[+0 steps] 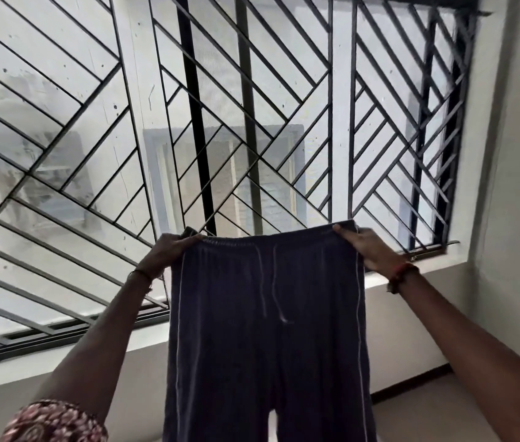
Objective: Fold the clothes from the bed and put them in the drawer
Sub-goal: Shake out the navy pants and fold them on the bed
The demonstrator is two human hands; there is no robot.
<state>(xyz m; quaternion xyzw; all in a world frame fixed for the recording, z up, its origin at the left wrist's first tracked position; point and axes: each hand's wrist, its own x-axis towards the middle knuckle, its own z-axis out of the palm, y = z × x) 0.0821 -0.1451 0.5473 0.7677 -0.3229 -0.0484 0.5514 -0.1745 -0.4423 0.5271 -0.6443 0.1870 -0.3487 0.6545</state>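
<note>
Trousers: dark blue-grey trousers (265, 330) are up in the air, dead centre of the frame. They hang flat and full-front from the top, and the two legs part near the bottom edge and run out of the frame.
Waistband: the waistband (268, 239) is pulled taut and level between the two hands, just above the middle of the frame.
Left hand: the left hand (169, 250), left of centre, has its fingers curled over the waistband's left corner and grips the cloth.
Right hand: the right hand (367, 250), right of centre, has the opposite corner pinched, fingertips on the front of the band.
Drawstring: a pale drawstring (266, 282) dangles loose down the front, both ends hanging below the waistband.
Seams: a thin light stripe runs down each outer side of the trousers.
Arms: both arms reach up from the lower corners. There is a dark thin band (140, 275) on the left wrist and a red-orange bracelet (402, 275) on the right.
Sleeve: a patterned reddish sleeve (51, 422) shows at lower left.
Background: a window grille (252, 106) of dark diagonal bars fills the upper frame behind the trousers. A white sill (150, 338) sits beneath it and a pale wall (516, 186) stands at the right.
</note>
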